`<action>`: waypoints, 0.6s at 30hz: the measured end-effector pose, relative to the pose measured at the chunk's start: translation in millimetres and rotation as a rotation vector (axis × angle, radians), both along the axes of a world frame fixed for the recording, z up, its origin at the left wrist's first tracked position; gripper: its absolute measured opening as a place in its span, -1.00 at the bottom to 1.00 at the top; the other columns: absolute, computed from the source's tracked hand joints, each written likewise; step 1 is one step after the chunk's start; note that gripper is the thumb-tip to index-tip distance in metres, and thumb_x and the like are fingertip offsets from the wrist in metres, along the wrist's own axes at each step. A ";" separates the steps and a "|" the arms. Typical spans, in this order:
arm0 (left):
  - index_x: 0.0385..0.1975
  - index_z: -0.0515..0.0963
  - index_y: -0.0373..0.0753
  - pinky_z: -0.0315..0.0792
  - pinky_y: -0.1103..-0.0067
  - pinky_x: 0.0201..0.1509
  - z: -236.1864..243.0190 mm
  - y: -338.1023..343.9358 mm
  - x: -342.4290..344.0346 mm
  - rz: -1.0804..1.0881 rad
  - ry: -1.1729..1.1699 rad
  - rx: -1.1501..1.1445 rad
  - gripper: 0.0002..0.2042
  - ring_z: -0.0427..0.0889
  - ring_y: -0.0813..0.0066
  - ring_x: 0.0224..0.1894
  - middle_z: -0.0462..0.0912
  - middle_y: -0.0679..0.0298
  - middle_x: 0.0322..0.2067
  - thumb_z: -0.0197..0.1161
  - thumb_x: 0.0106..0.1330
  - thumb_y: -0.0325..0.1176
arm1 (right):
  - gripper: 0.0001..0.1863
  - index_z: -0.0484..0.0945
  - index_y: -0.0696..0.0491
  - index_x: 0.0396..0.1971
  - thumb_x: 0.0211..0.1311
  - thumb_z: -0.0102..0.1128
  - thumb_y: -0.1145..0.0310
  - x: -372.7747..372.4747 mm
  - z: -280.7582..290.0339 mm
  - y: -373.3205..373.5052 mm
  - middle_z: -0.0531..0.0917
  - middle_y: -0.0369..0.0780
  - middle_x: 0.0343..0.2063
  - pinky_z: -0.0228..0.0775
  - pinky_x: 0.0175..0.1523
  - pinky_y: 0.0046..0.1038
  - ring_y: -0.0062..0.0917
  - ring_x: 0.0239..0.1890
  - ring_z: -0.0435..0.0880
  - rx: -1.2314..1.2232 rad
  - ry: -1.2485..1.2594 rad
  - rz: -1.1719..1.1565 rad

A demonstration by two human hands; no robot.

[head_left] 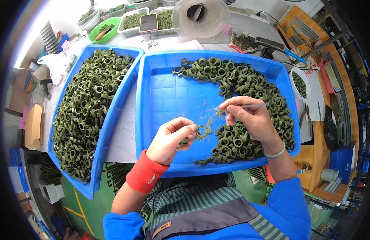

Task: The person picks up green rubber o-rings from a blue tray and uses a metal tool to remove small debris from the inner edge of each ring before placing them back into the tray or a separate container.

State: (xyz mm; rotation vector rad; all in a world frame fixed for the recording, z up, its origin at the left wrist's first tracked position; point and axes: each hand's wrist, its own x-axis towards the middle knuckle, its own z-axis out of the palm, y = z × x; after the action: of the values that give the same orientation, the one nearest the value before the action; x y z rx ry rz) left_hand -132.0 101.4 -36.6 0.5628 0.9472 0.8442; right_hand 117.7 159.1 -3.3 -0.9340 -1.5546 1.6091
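Note:
My left hand [168, 139] pinches a dark green ring [202, 136] between thumb and fingertips; more green shows under its curled fingers, too hidden to count. In my right hand [251, 118] is a slim grey pen-like tool [261, 105], gripped like a pencil, its tip pointing left above and apart from the ring. Both hands are over a wide blue tray [161, 55]. Heaped along that tray's far and right sides are many green rings [269, 96] of the same kind. Small green shavings [209, 122] are scattered on the tray floor between my hands.
A second blue tray [98, 185], piled with green rings [87, 108], stands at the left. Behind are a phone [148, 23], a green bowl [113, 24], clear tubs and a dusty round container [201, 34]. A blue-handled tool [295, 56] and a white bowl [309, 84] are at the right.

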 end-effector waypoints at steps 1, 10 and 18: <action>-0.20 0.57 -0.27 0.21 0.75 -0.51 0.2 0.0 0.8 0.000 -0.001 -0.001 -0.89 0.49 0.69 -0.47 0.58 0.36 -0.47 0.24 0.42 -0.38 | -0.69 0.70 0.20 -0.23 0.51 0.11 0.25 -0.1 -3.5 0.7 0.64 -0.33 -0.50 0.44 -0.36 -0.64 -0.72 -0.46 0.58 0.045 0.036 -0.018; -0.21 0.59 -0.30 0.19 0.75 -0.53 2.0 0.7 3.0 -0.066 0.076 0.081 -0.88 0.45 0.74 -0.52 0.57 0.38 -0.49 0.26 0.40 -0.40 | -0.72 0.62 0.16 -0.28 0.54 0.07 0.28 -5.7 -11.8 -3.1 0.62 -0.32 -0.43 0.34 -0.38 -0.64 -0.72 -0.46 0.49 0.108 0.089 0.062; -0.21 0.59 -0.33 0.14 0.74 -0.55 3.7 -2.0 6.0 0.084 0.110 0.126 -0.88 0.38 0.75 -0.55 0.54 0.39 -0.52 0.25 0.40 -0.41 | -0.78 0.63 0.20 -0.27 0.50 0.11 0.36 -5.3 -10.7 -11.2 0.68 -0.23 -0.45 0.47 -0.33 -0.61 -0.66 -0.42 0.66 0.333 -0.008 0.039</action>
State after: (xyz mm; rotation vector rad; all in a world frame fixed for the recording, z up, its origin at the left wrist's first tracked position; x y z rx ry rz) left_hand -126.0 99.4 -33.0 0.6873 1.0289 0.9610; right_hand 112.3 147.9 -14.0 -0.7322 -1.7864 1.3172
